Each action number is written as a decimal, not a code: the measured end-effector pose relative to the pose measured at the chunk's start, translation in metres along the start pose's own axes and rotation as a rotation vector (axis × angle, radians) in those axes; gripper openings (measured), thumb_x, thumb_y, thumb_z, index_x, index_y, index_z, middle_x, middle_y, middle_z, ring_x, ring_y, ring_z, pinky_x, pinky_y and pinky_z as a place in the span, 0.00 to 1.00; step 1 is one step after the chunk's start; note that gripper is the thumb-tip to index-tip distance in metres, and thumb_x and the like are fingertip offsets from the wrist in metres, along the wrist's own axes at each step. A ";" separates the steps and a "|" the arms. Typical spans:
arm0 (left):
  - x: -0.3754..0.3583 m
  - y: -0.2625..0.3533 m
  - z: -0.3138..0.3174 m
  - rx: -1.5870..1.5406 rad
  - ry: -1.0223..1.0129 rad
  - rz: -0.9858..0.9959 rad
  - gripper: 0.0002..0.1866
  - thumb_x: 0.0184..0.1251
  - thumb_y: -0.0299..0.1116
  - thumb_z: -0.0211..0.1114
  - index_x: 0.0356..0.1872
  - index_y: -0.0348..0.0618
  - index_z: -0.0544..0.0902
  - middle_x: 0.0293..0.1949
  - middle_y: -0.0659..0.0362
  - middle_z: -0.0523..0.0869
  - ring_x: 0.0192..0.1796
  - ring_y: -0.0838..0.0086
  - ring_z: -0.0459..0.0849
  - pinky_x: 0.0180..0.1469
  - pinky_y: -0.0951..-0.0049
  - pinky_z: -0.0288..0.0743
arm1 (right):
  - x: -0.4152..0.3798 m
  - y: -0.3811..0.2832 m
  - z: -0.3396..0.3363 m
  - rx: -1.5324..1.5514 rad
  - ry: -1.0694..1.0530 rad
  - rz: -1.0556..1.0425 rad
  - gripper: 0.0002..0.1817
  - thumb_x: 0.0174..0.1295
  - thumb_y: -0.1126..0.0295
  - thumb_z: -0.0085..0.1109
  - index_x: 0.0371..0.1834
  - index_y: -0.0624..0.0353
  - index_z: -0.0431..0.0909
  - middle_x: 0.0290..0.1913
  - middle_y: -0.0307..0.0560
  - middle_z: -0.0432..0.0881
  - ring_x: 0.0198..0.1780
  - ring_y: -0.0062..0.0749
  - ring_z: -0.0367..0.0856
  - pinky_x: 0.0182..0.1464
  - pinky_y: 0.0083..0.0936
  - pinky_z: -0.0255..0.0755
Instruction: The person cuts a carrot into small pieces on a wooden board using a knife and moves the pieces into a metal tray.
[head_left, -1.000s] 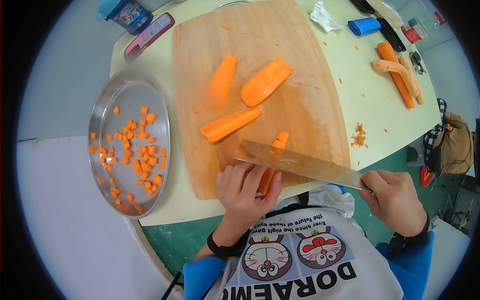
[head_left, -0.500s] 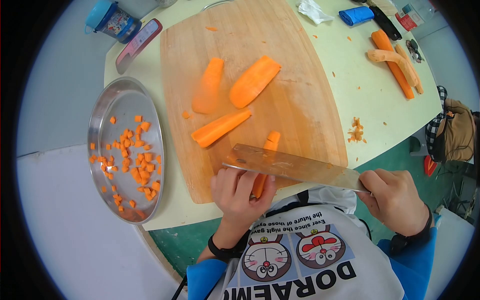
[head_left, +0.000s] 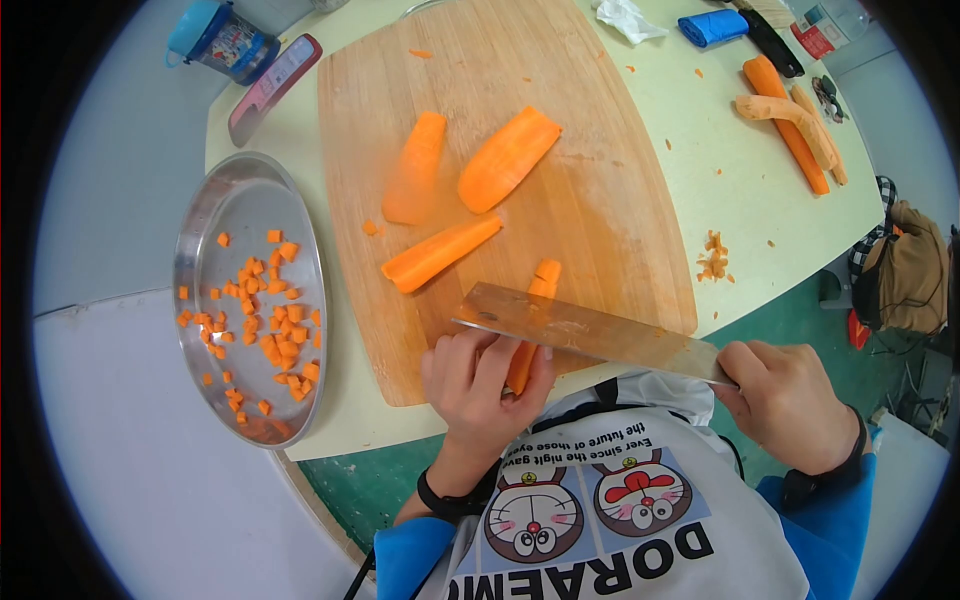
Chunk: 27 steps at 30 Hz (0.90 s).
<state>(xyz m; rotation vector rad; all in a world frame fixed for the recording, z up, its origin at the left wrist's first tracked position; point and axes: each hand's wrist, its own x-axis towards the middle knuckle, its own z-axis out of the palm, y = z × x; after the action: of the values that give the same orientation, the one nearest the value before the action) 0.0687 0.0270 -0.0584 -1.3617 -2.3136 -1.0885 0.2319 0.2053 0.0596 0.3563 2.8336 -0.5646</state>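
My left hand (head_left: pixel 485 378) grips a carrot piece (head_left: pixel 521 368) at the near edge of the wooden cutting board (head_left: pixel 620 230), fingers curled around it. My right hand (head_left: pixel 785 405) is closed on the handle of a cleaver (head_left: pixel 600 335). Its broad blade lies across the carrot piece, right in front of my left fingertips. Past the blade the far end of the carrot shows cut lines. Beyond it on the board are a long carrot wedge (head_left: pixel 442 255) and two larger carrot slabs, the left one (head_left: pixel 416 170) and the right one (head_left: pixel 510 160).
An oval metal tray (head_left: pixel 215 395) with diced carrot stands left of the board. A phone (head_left: pixel 275 88) and a blue-lidded jar (head_left: pixel 225 42) are at the far left. Carrots (head_left: pixel 790 130), a blue roll (head_left: pixel 712 30), a crumpled tissue (head_left: pixel 630 20) and carrot peelings (head_left: pixel 714 258) lie on the right.
The cleaver blade has shifted slightly, its tip a little up and to the right. My left hand keeps its hold on the carrot piece, and the other things stay in place.
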 end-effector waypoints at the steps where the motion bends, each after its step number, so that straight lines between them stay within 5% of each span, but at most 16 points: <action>1: 0.000 0.000 0.000 -0.002 -0.001 -0.003 0.15 0.38 0.31 0.72 0.31 0.45 0.80 0.29 0.62 0.77 0.27 0.71 0.73 0.29 0.72 0.57 | 0.001 -0.001 -0.001 0.003 -0.022 0.006 0.13 0.49 0.69 0.63 0.27 0.60 0.67 0.18 0.45 0.70 0.18 0.40 0.73 0.18 0.32 0.66; 13: 0.002 0.000 0.000 0.012 -0.008 0.007 0.14 0.39 0.33 0.72 0.32 0.43 0.82 0.25 0.64 0.75 0.22 0.74 0.68 0.27 0.73 0.54 | 0.018 0.000 -0.005 0.030 -0.143 0.062 0.12 0.54 0.68 0.60 0.26 0.61 0.67 0.17 0.48 0.73 0.19 0.44 0.75 0.19 0.33 0.68; 15: 0.001 0.003 -0.004 0.007 -0.082 -0.039 0.15 0.39 0.27 0.71 0.33 0.42 0.81 0.30 0.58 0.77 0.30 0.67 0.74 0.33 0.71 0.61 | 0.019 0.001 -0.003 0.025 -0.148 0.061 0.12 0.55 0.68 0.60 0.26 0.61 0.67 0.16 0.48 0.73 0.19 0.45 0.75 0.20 0.33 0.68; 18: 0.004 0.001 0.000 0.023 0.012 0.003 0.14 0.39 0.32 0.71 0.31 0.43 0.82 0.24 0.63 0.75 0.22 0.74 0.69 0.26 0.73 0.54 | 0.019 0.002 -0.004 0.042 -0.106 0.064 0.12 0.57 0.67 0.59 0.25 0.61 0.66 0.16 0.48 0.73 0.18 0.45 0.75 0.19 0.33 0.68; 21: 0.000 0.002 -0.003 0.019 -0.037 -0.025 0.15 0.39 0.27 0.71 0.33 0.41 0.81 0.29 0.58 0.77 0.29 0.67 0.74 0.31 0.71 0.61 | 0.018 0.001 -0.008 0.046 -0.044 0.052 0.13 0.56 0.67 0.60 0.23 0.60 0.66 0.16 0.48 0.72 0.18 0.45 0.74 0.19 0.34 0.67; 27: 0.003 0.001 0.002 0.035 0.053 0.012 0.14 0.37 0.32 0.71 0.29 0.45 0.79 0.26 0.62 0.76 0.25 0.69 0.73 0.27 0.72 0.58 | 0.003 -0.003 -0.006 0.069 0.065 -0.013 0.12 0.52 0.69 0.63 0.24 0.59 0.67 0.16 0.45 0.71 0.17 0.41 0.73 0.17 0.32 0.66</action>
<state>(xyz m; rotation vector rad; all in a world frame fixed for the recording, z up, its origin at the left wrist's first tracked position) 0.0688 0.0303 -0.0574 -1.3166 -2.2730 -1.0623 0.2271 0.2061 0.0654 0.3757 2.8854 -0.6665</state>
